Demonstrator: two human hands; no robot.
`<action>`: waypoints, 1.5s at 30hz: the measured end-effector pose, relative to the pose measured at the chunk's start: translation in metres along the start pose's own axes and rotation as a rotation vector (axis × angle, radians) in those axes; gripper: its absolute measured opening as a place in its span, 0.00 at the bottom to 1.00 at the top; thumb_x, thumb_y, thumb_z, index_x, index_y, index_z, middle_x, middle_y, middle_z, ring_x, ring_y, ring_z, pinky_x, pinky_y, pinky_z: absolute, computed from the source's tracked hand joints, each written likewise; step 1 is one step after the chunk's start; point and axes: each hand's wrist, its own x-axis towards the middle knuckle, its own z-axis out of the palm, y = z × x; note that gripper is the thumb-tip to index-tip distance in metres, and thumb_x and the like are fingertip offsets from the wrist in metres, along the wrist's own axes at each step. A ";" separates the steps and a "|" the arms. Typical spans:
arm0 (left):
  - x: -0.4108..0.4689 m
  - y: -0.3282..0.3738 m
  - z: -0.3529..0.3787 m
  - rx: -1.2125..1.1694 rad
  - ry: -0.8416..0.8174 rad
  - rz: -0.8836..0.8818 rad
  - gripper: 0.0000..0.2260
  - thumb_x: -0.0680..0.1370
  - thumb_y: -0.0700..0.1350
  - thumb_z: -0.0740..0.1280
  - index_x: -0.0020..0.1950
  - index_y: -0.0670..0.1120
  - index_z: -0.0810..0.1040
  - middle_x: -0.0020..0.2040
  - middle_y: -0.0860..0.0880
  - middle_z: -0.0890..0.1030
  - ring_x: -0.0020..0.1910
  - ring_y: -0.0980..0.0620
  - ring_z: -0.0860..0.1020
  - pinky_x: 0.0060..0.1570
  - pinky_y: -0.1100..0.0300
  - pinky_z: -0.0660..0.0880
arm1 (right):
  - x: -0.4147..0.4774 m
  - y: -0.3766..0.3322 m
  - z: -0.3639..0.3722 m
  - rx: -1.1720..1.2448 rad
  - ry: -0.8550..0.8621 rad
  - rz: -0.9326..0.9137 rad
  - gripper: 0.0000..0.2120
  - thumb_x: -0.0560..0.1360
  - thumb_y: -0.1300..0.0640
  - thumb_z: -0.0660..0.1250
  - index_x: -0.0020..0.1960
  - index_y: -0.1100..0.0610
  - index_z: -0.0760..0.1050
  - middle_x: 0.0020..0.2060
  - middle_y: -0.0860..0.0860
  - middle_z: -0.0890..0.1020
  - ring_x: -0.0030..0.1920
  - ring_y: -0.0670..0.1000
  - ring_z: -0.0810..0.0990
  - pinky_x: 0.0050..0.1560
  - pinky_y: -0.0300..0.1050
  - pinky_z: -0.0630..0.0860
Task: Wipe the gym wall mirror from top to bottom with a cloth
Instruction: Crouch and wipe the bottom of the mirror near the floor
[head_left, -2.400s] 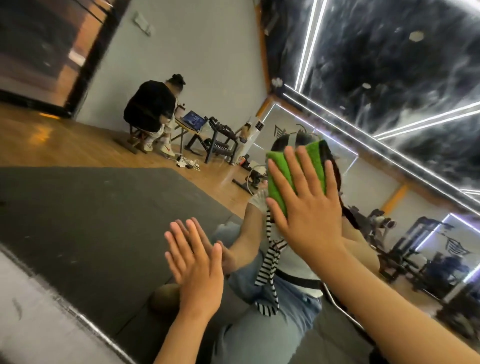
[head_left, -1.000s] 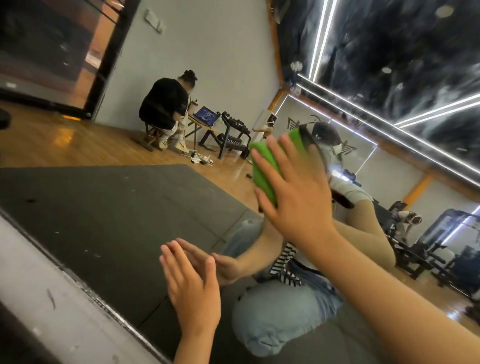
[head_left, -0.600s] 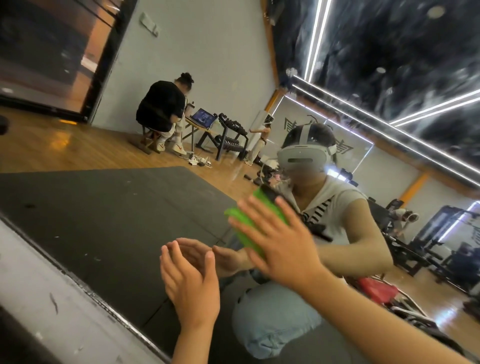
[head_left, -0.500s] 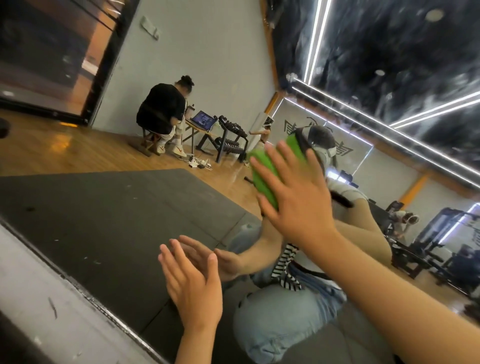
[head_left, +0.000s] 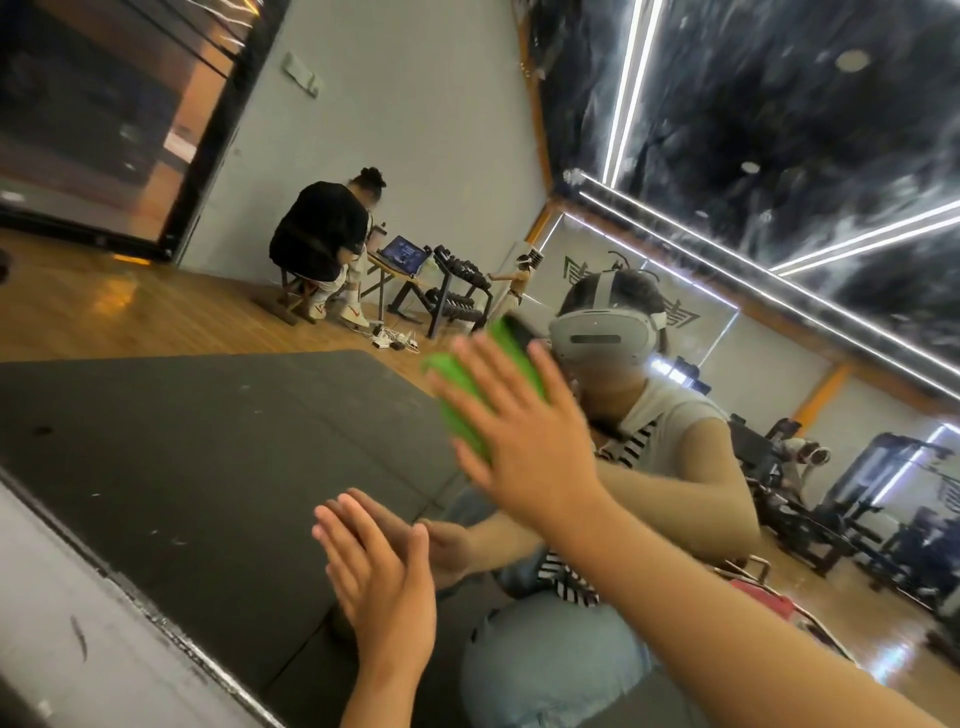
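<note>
The mirror (head_left: 130, 312) is seen to fill nearly the whole view, tilted, with its lower edge running as a thin bright line along a grey ledge (head_left: 62, 623) at the lower left. Its glass is marked with small pale specks and short scratches where a dark floor mat (head_left: 208, 441) is reflected. A wooden floor, a grey wall and bright light strips (head_left: 779, 280) on a dark ceiling are also shown in it. At the back of the reflected room a person in a black top (head_left: 319, 234) is seated on a stool beside a laptop (head_left: 402, 254) and a dumbbell rack (head_left: 460, 291). A white headset (head_left: 602, 332) is reflected just right of the cloth.

The cloth (head_left: 514, 358) is bright green and folded into a thick pad; its edges are blurred. It is held against the glass near the middle of the view, above and to the right of the left hand, and is mostly covered by the right hand.

The right hand (head_left: 524, 441) is laid flat over the cloth with its fingers straight and spread, so the cloth is pressed on the mirror rather than gripped. The forearm is stretched in from the lower right corner.

The left hand (head_left: 384, 577) is placed lower, palm on the glass, fingers straight and close together, pointing up and left. Nothing is held in it, and its fingertips are met by those of its reflection.
</note>
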 end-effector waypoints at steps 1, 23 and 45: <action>-0.001 0.001 0.000 -0.003 0.012 0.001 0.38 0.76 0.63 0.48 0.77 0.49 0.32 0.78 0.51 0.31 0.78 0.54 0.34 0.76 0.55 0.38 | 0.014 0.011 -0.004 0.010 0.031 0.096 0.29 0.78 0.42 0.56 0.78 0.46 0.59 0.78 0.51 0.61 0.79 0.53 0.55 0.77 0.58 0.44; -0.001 0.017 0.003 0.003 0.024 0.030 0.40 0.69 0.72 0.40 0.73 0.54 0.28 0.75 0.54 0.27 0.74 0.56 0.28 0.73 0.57 0.32 | 0.024 0.083 -0.026 -0.078 0.029 0.239 0.29 0.82 0.39 0.44 0.80 0.47 0.52 0.79 0.53 0.56 0.79 0.55 0.51 0.77 0.59 0.41; 0.020 0.023 -0.031 0.086 -0.151 0.119 0.39 0.81 0.61 0.56 0.80 0.51 0.33 0.79 0.50 0.29 0.76 0.54 0.30 0.77 0.52 0.37 | 0.012 0.041 -0.013 -0.055 -0.116 -0.299 0.29 0.80 0.40 0.47 0.78 0.48 0.60 0.77 0.53 0.62 0.78 0.55 0.57 0.76 0.60 0.47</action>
